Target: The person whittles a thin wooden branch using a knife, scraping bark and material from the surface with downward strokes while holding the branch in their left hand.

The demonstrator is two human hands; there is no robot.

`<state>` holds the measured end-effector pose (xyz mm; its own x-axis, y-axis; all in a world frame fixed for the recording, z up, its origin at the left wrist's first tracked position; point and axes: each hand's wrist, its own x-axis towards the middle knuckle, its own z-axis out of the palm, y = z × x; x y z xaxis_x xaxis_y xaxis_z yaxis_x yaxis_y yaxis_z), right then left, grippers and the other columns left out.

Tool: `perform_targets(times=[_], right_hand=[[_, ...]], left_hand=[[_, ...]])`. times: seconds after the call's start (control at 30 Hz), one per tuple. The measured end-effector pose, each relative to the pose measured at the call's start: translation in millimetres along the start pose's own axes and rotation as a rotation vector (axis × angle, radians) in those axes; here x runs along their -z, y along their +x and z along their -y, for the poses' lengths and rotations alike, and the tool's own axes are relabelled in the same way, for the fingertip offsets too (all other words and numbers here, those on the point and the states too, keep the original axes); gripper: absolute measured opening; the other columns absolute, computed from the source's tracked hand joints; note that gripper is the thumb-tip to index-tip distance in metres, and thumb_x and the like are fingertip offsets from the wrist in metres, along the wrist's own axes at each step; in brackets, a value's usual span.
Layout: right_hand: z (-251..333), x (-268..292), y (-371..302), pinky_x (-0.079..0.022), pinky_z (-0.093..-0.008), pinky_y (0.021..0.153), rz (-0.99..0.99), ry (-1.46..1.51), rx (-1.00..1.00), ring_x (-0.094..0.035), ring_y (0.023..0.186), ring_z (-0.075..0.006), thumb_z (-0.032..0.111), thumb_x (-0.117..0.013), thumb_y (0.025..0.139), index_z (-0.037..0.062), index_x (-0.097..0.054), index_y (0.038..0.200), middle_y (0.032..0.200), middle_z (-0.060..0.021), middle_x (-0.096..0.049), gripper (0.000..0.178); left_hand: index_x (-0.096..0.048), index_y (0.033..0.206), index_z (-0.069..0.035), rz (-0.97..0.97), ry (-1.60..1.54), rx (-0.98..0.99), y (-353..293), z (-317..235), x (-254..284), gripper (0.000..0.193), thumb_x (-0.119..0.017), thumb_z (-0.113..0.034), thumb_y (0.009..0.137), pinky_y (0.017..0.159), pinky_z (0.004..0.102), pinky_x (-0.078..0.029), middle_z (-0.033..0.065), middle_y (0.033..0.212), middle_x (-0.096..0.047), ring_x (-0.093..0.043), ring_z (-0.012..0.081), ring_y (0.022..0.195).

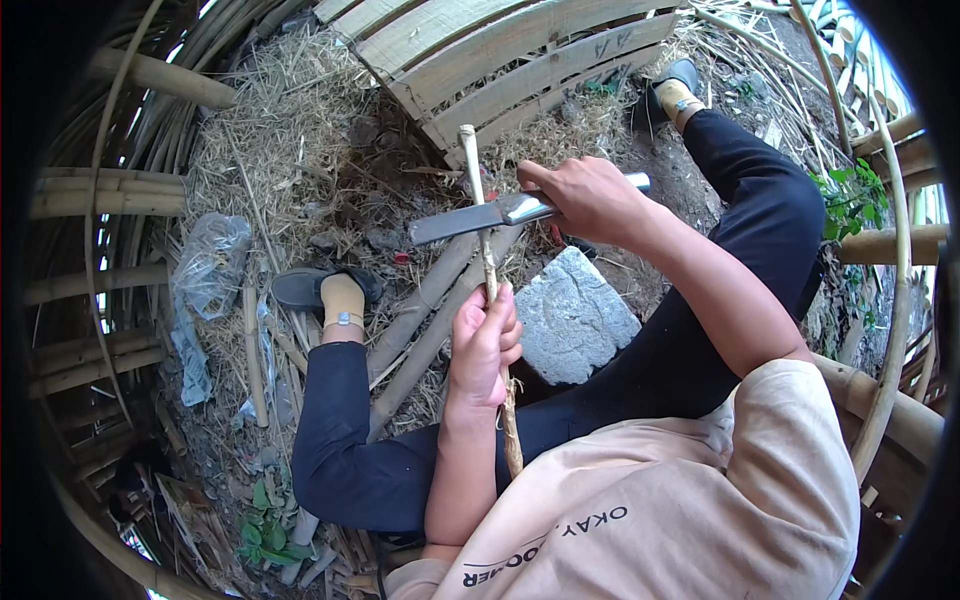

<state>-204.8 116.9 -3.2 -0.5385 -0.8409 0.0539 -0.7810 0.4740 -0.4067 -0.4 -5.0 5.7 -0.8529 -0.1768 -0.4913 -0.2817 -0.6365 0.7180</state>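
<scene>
My left hand (482, 350) is closed around a thin, pale wooden stick (474, 175), gripping it below its middle. The stick stands nearly lengthwise before me, its lower end by my shirt and its knobbed upper end pointing away. Bark looks rough and partly peeled on the lower part. In my right hand (590, 200), fingers wrapped round the metal handle, is a broad-bladed knife (455, 224). Its grey blade points left and crosses over the stick above my left hand. Whether the edge touches the stick I cannot tell.
A grey stone block (572, 315) lies between my legs, beside bamboo poles (425, 300). Beyond is a slatted wooden crate (520, 65). A clear plastic bag (212, 262) rests at left on straw-strewn ground (275, 120). Bamboo rails (110, 195) enclose both sides.
</scene>
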Motion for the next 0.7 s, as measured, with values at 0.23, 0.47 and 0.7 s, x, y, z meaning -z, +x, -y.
perform_targets(times=[0.23, 0.47, 0.7], right_hand=[[16, 18, -7, -0.054, -0.047, 0.064, -0.008, 0.168, 0.064, -0.068, 0.068, -0.0367, 0.026, -0.074, 0.076, 0.0054, -0.063, 0.084, 0.066, -0.0141, -0.065, 0.025], [13, 11, -5, -0.054, -0.0472, 0.066, 0.0, 0.022, 0.015, -0.067, 0.068, -0.0364, 0.021, -0.075, 0.072, 0.0059, -0.065, 0.078, 0.066, -0.0149, -0.065, 0.019], [7, -7, -6, -0.055, -0.0464, 0.066, 0.004, 0.016, 0.046, -0.067, 0.068, -0.036, 0.019, -0.075, 0.071, 0.0069, -0.066, 0.079, 0.066, -0.0145, -0.065, 0.017]], left_hand=[[-0.044, 0.086, -0.014, 0.152, -0.154, 0.071, -2, -9, 7, 0.023, -0.052, -0.026, 0.103, 0.039, 0.0153, -0.02, -0.0096, 0.062, -0.029, -0.027, 0.0001, 0.051], [-0.042, 0.081, -0.017, 0.056, 0.007, 0.026, -2, -3, 2, 0.027, -0.051, -0.026, 0.105, 0.039, 0.0171, -0.018, -0.0103, 0.059, -0.026, -0.025, -0.0001, 0.048], [-0.043, 0.084, -0.017, -0.072, 0.091, -0.007, 4, 4, 1, 0.024, -0.051, -0.023, 0.105, 0.038, 0.0173, -0.017, -0.0108, 0.06, -0.026, -0.024, -0.0006, 0.046]])
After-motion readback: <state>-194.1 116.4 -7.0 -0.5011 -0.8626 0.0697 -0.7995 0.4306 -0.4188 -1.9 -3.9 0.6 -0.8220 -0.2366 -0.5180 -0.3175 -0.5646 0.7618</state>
